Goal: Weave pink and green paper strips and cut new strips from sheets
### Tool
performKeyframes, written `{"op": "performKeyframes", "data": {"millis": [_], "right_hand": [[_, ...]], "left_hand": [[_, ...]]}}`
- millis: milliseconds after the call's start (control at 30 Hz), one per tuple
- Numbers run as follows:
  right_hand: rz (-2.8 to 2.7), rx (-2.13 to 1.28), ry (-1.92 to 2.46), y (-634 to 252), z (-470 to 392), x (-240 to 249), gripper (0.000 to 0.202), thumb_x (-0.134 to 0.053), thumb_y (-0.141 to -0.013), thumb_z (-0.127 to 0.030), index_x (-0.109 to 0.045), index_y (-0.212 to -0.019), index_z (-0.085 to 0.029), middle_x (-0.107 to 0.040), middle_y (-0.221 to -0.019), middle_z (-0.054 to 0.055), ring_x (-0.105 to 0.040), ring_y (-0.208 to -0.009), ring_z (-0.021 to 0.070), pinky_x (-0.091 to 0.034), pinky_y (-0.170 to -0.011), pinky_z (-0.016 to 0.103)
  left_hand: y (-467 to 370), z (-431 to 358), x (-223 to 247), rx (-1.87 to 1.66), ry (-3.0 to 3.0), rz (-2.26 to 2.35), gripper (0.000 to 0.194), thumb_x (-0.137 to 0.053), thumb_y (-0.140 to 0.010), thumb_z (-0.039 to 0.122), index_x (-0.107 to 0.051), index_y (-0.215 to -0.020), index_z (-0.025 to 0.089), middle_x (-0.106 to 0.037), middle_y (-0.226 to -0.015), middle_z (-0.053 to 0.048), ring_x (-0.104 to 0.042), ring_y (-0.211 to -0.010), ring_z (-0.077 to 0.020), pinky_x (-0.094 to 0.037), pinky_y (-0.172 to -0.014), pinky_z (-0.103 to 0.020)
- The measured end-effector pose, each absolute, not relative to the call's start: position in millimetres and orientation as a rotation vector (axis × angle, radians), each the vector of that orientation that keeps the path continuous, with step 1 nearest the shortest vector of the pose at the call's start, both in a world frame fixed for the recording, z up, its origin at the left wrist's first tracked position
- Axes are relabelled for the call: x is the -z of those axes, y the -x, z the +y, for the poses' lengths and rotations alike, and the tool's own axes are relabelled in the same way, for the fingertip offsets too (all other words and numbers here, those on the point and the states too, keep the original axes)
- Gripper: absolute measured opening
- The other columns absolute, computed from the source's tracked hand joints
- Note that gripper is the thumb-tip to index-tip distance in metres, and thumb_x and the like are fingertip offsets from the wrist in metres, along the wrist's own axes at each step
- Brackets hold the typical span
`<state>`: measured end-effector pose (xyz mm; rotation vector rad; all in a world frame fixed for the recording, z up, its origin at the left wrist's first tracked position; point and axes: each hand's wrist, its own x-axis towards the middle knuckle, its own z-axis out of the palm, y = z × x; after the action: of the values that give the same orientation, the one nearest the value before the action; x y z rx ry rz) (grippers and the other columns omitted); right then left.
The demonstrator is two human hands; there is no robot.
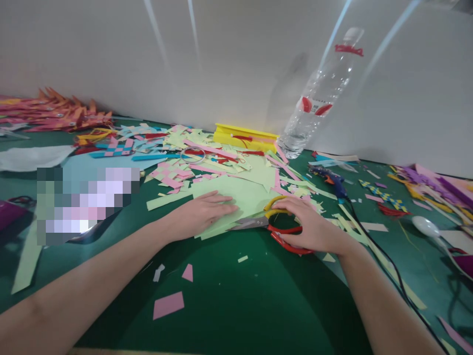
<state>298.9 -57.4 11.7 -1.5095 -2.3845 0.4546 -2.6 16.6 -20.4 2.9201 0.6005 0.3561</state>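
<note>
Light green paper (246,190) lies in the middle of the green table, in more than one sheet. My left hand (203,212) rests flat on its left part, fingers stretched out to the right. In my right hand (308,219) is a pair of scissors (258,223) with one yellow and one red handle loop. The handles are spread somewhat, and the grey blades point left along the paper's near edge. Whether the blades touch the paper I cannot tell. Just in front of the hands lie small pink scraps (169,304).
A clear plastic bottle (318,93) stands tilted-looking by the grey wall. Paper strips, a silver ring (192,155) and a yellow folded piece (244,138) crowd the back. At right lie a blue glue gun (334,182) with a black cord and a white spoon (424,227). Something at left is pixelated.
</note>
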Motion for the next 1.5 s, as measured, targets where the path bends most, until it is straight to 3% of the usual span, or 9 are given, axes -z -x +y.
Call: {"op": "performKeyframes", "data": {"millis": [167,333,500,700,1500], "right_hand": [[-2.397,-0.485,1.501,-292.7,-57.3,-9.9,0.05,-0.067,-0.072,-0.04,-0.053,-0.118,-0.026,-0.055,-0.128,0.008,-0.046,-0.125,0.0308,-0.036,-0.104,0.051],[-2.422,-0.539,1.499,-283.2,-57.3,-8.4,0.052,-0.065,-0.074,-0.038,-0.051,-0.123,-0.026,-0.052,-0.133,0.009,-0.044,-0.126,0.0288,-0.035,-0.105,0.051],[-2.413,-0.529,1.512,-280.2,-58.0,-7.8,0.056,-0.066,-0.074,-0.04,-0.051,-0.126,-0.026,-0.052,-0.133,0.01,-0.042,-0.128,0.0302,-0.035,-0.106,0.053],[-2.419,-0.549,1.529,-286.4,-56.7,-7.2,0.054,-0.062,-0.079,-0.046,-0.051,-0.129,-0.029,-0.05,-0.136,0.008,-0.042,-0.13,0.0306,-0.036,-0.106,0.053],[-2.509,-0.423,1.448,-263.5,-63.1,-7.3,0.048,-0.06,-0.081,-0.041,-0.049,-0.124,-0.024,-0.052,-0.131,0.009,-0.043,-0.125,0.0279,-0.035,-0.104,0.048]], "left_hand": [[0.8,17.0,23.1,-0.341,-2.95,0.588,0.052,-0.025,-0.093,0.003,-0.044,-0.138,0.022,-0.053,-0.139,-0.006,-0.037,-0.135,-0.0144,-0.026,-0.113,-0.037],[-1.3,15.2,21.0,-0.371,-2.959,0.547,0.046,-0.026,-0.096,0.007,-0.049,-0.134,0.019,-0.056,-0.135,-0.01,-0.043,-0.132,-0.0181,-0.03,-0.111,-0.04],[-1.5,15.8,20.0,-0.38,-2.95,0.593,0.044,-0.028,-0.097,0.011,-0.055,-0.13,0.023,-0.057,-0.134,-0.009,-0.05,-0.126,-0.0195,-0.04,-0.105,-0.038],[-0.5,17.7,21.5,-0.387,-2.91,0.594,0.046,-0.028,-0.097,0.009,-0.055,-0.13,0.025,-0.056,-0.136,-0.007,-0.049,-0.126,-0.0196,-0.037,-0.107,-0.04],[-1.0,18.1,17.5,-0.279,-2.742,0.664,0.05,-0.035,-0.093,0.005,-0.052,-0.133,0.03,-0.05,-0.141,-0.004,-0.043,-0.131,-0.0202,-0.034,-0.109,-0.041]]}}
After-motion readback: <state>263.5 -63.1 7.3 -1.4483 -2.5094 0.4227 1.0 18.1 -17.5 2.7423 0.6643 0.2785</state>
